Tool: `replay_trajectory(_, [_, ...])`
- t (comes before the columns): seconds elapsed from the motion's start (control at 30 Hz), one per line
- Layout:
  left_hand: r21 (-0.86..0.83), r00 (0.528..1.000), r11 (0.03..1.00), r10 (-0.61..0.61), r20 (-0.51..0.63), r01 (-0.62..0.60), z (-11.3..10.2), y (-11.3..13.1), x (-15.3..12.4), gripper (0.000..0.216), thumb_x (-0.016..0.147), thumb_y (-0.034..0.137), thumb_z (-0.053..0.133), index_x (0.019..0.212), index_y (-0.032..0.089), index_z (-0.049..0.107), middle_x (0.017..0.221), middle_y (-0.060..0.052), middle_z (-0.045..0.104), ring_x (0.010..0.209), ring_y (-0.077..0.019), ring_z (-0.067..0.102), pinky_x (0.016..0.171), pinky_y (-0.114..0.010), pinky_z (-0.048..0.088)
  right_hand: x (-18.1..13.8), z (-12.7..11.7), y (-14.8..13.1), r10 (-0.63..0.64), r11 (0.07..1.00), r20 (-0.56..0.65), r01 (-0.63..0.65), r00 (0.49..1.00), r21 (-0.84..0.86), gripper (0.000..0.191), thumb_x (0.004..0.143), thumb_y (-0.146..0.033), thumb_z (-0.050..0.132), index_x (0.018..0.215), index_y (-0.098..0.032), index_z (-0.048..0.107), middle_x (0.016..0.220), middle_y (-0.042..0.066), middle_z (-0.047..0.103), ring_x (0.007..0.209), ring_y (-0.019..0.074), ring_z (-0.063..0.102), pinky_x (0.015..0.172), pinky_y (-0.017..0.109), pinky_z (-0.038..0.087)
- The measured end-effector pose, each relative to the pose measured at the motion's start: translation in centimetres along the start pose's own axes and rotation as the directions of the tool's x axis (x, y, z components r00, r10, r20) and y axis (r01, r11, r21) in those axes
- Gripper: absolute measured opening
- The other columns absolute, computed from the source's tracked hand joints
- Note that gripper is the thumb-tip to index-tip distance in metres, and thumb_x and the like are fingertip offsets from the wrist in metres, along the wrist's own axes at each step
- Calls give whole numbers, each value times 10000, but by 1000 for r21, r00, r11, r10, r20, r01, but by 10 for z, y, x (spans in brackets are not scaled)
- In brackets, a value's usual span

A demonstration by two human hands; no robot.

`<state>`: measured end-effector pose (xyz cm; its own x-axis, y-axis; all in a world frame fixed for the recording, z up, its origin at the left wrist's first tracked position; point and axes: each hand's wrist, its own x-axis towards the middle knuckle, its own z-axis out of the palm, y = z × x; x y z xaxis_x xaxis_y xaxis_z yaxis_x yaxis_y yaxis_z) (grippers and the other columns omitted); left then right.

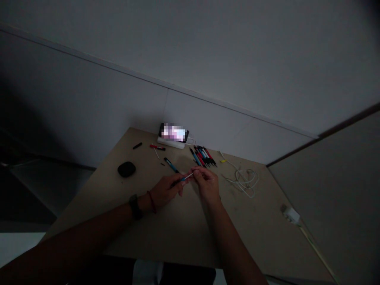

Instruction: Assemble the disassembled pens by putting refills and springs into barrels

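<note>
I have the left hand (166,190) closed around a blue pen piece (183,179), over the middle of the worktop (178,237). A thin white stick (189,175) pokes out of it, and I have the right hand (208,185) pinching the far end. The two hands are close together.

Just past the left hand, I see a blue pen (171,164) lying down. A bunch of red, blue and black pens (204,156) lies beyond the right hand. By the wall, a lit phone (173,132) leans above a white block (170,143). A white cord (246,183) curls on the right side, and a round black thing (126,169) sits on the left.
</note>
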<state>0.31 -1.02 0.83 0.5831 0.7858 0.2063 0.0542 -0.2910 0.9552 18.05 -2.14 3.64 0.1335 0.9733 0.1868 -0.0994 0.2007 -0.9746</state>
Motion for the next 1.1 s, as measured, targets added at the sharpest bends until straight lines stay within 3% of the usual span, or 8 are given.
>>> replay_trajectory(0.33, [0, 999, 1000, 2, -36, -2, 2, 3, -2, 309, 1007, 407, 453, 1000, 182, 665, 683, 7, 621, 631, -137, 547, 641, -254, 435, 0, -1, -7, -126, 978, 14, 127, 992, -167, 185, 734, -421, 847, 693, -252, 782, 730, 29, 753, 715, 191, 689, 665, 305, 554])
replay_trajectory(0.73, [18, 1000, 1000, 9, -8, -9, 1, 1, -2, 298, 1001, 401, 461, 968, 185, 663, 685, 2, 631, 660, -144, 570, 649, -257, 432, 1, 5, -4, -108, 984, 17, 109, 994, -144, 309, 707, -426, 856, 589, -218, 661, 655, -6, 642, 633, 142, 579, 589, 256, 477])
replay_trajectory(0.9, [0, 998, 1000, 14, -57, -14, 1, 2, -2, 272, 982, 391, 492, 877, 181, 629, 673, 9, 615, 639, -136, 550, 631, -252, 418, -3, 6, 2, -91, 962, 105, 115, 990, -247, 296, 735, -405, 852, 605, -209, 674, 614, -19, 625, 574, 124, 549, 560, 247, 442])
replay_trajectory(1.1, [-53, 997, 998, -30, -64, 27, 1, 3, -2, 347, 1001, 458, 473, 838, 179, 601, 661, 10, 605, 579, -116, 520, 586, -240, 408, -2, 5, 4, -101, 969, 108, 122, 989, -214, 359, 740, -511, 832, 620, -210, 679, 626, -11, 632, 587, 135, 555, 565, 260, 441])
